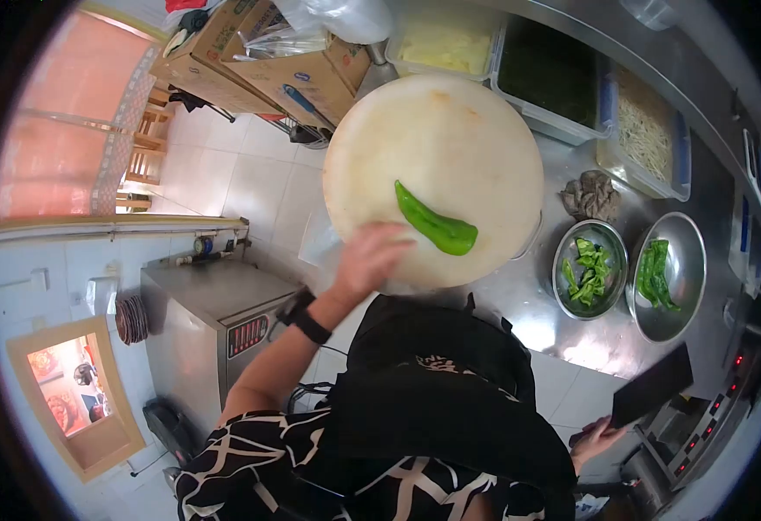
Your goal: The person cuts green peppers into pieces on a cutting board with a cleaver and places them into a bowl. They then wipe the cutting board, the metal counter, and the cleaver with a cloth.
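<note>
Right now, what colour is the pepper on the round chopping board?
The pepper is bright green, shown best in the head view.

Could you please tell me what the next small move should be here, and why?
Probably press the left hand onto the green pepper to pin it. The pepper lies whole on the round cutting board, the hand sits just beside it, and the right hand holds the cleaver well off the board.

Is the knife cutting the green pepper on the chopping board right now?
No, the right hand holds the knife well away from the chopping board, where the green pepper lies whole.
</note>
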### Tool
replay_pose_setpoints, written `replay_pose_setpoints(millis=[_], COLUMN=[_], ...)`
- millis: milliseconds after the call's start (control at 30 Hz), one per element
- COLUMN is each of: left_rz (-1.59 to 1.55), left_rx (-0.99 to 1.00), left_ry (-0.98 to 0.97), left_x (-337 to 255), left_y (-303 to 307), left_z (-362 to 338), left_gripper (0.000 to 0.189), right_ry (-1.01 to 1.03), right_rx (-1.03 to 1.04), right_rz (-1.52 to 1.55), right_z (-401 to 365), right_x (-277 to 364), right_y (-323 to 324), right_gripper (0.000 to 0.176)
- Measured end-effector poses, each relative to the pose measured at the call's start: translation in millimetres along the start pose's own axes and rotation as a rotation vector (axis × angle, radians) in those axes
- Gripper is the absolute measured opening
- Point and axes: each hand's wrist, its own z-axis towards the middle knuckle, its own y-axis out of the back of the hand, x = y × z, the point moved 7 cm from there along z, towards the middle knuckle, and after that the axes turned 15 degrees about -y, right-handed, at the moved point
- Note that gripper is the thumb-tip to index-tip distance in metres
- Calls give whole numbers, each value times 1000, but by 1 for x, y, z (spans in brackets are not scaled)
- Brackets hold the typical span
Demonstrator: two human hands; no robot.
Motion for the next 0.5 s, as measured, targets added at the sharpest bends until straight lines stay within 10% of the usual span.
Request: replay_pose_setpoints(millis=[133,500], left_rz=[-88,-118], left_rx=[-71,-93], left_ry=[-106,-115], left_x=[-21,-20], left_y=[-41,-54], left_z=[9,15], left_gripper=[29,31], right_ry=[-90,989], right_rx=[435,971], right_rz=[-155,-729], right_z=[-19,-127], right_x=[48,223], right_y=[-88,-289], right_gripper=[19,21])
